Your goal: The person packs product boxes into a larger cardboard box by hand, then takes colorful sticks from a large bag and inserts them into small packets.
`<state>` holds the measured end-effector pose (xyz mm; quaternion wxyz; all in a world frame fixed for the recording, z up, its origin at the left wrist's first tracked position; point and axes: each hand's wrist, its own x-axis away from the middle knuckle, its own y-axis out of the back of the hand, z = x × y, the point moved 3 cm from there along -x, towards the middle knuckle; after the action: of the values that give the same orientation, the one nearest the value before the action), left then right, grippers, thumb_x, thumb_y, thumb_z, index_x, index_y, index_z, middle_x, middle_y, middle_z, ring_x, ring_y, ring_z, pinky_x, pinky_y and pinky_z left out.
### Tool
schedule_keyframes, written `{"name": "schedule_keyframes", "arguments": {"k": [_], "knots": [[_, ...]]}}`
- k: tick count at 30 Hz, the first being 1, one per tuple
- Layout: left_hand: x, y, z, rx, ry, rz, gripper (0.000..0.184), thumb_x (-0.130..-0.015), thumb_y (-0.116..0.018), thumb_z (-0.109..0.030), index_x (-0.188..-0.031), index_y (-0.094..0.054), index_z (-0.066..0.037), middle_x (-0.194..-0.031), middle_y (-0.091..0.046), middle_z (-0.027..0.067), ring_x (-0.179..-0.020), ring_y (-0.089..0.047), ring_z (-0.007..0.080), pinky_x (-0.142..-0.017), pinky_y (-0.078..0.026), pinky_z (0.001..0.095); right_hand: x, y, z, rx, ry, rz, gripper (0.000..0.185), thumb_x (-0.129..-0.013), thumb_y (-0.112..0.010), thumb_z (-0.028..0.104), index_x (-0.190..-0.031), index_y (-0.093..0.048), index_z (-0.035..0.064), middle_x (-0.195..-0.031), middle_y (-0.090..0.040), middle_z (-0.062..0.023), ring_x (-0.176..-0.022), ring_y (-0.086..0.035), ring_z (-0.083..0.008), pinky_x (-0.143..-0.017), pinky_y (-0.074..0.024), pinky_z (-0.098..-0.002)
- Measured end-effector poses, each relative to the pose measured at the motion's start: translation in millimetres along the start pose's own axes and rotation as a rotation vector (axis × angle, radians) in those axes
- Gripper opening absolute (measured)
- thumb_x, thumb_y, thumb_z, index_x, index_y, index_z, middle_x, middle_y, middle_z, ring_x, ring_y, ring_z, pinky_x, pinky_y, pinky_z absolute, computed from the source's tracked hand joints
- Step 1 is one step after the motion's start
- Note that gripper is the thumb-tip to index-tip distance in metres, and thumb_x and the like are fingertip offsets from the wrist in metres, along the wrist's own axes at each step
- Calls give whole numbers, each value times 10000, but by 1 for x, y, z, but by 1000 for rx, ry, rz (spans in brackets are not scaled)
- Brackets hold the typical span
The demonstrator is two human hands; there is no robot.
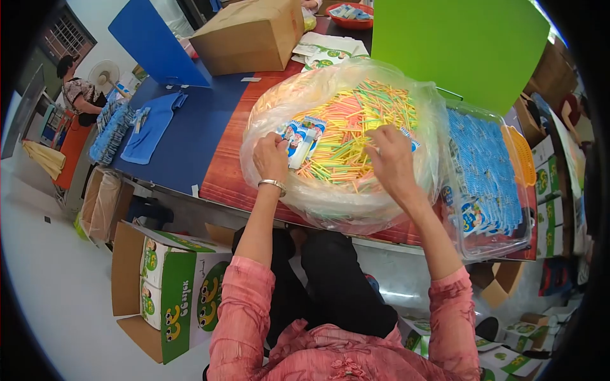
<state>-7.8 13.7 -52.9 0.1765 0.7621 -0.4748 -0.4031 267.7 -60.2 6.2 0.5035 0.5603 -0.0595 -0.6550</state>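
A large clear plastic bag (337, 206) lies wide open on the table, full of thin yellow, pink and green sticks (343, 130). At its left side, my left hand (271, 157) has its fingers curled on the edge of small blue-and-white printed packets (305, 141), which rest on the sticks. My right hand (393, 164) reaches over the heap from the right, fingertips bent together among yellow sticks, and seems to pinch some. Partly behind that hand is another printed packet (410, 138).
To the right, a clear plastic bin (489, 244) holds stacked blue packets (480, 165). A green panel (457, 51), a cardboard box (251, 38) and a blue panel (159, 41) stand behind. An open carton (175, 311) is at lower left. Another person (82, 95) sits far left.
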Motion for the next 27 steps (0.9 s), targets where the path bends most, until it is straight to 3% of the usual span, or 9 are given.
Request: {"name": "schedule_keyframes", "arguments": {"k": [3, 6, 10, 12, 16, 17, 21, 24, 27], "knots": [[9, 8, -12, 59, -94, -68, 86, -792, -749, -66, -844, -692, -26, -810, -645, 138, -744, -615, 325, -703, -484, 426, 5, -11, 23, -130, 58, 29, 222, -797, -744, 121, -1001, -682, 58, -908, -609, -124, -894, -601, -315, -794, -448, -428], [20, 32, -38, 224, -278, -125, 62, -805, -730, -42, -836, -680, -23, -788, -634, 116, -725, -621, 278, -666, -483, 385, 2, -23, 34, -349, -124, 79, 209, -826, -753, 179, -977, -691, 47, -916, -638, -142, -829, -621, -304, -737, -475, -389], [56, 59, -71, 305, -501, -105, 76, -807, -715, 1, -855, -663, -27, -813, -616, 110, -751, -612, 276, -681, -481, 381, -22, -24, 51, -928, -531, 208, 230, -887, -727, 239, -870, -686, 13, -771, -651, -53, -716, -570, -103, -644, -444, -277], [73, 69, -80, 365, -511, -86, 77, -805, -721, 0, -846, -660, -25, -809, -608, 108, -763, -608, 281, -685, -479, 377, -18, -30, 49, -911, -509, 307, 244, -905, -706, 226, -792, -667, 12, -706, -613, 2, -695, -520, -53, -615, -410, -244], [98, 86, -75, 484, -357, -43, 221, -799, -778, -99, -969, -655, -26, -918, -596, 108, -889, -597, 275, -779, -468, 373, -7, -15, 72, -882, -424, 402, 190, -902, -703, 171, -806, -679, 8, -715, -617, 8, -690, -505, -48, -620, -413, -247], [102, 87, -66, 436, -256, 36, 350, -838, -784, -151, -1122, -629, -16, -1075, -617, 104, -1008, -602, 228, -865, -472, 361, -3, -9, 76, -839, -417, 417, 171, -901, -703, 156, -822, -686, 6, -718, -621, 9, -692, -511, -48, -623, -417, -249], [115, 72, -53, 1051, 44, 457, 394, -922, -735, -201, -1230, -604, 7, -1250, -622, 93, -1095, -592, 113, -882, -494, 268, 12, 5, 101, -906, -428, 493, 116, -904, -697, 112, -903, -705, -3, -756, -645, 16, -709, -533, -57, -657, -435, -249], [128, 84, -50, 1191, 189, 606, 257, -947, -697, -185, -1115, -655, 5, -1012, -695, 30, -879, -633, 64, -728, -495, 211, 20, 9, 118, -871, -432, 560, 137, -898, -703, 135, -904, -712, -2, -756, -644, 12, -709, -522, -60, -667, -436, -252], [142, 81, -30, 922, 68, 516, 179, -989, -631, -167, -990, -681, 5, -806, -687, -12, -719, -613, 36, -616, -466, 209, 34, -11, 109, -649, -335, 522, 228, -902, -698, 203, -867, -706, -22, -706, -611, -4, -673, -498, -69, -622, -423, -278]]}}
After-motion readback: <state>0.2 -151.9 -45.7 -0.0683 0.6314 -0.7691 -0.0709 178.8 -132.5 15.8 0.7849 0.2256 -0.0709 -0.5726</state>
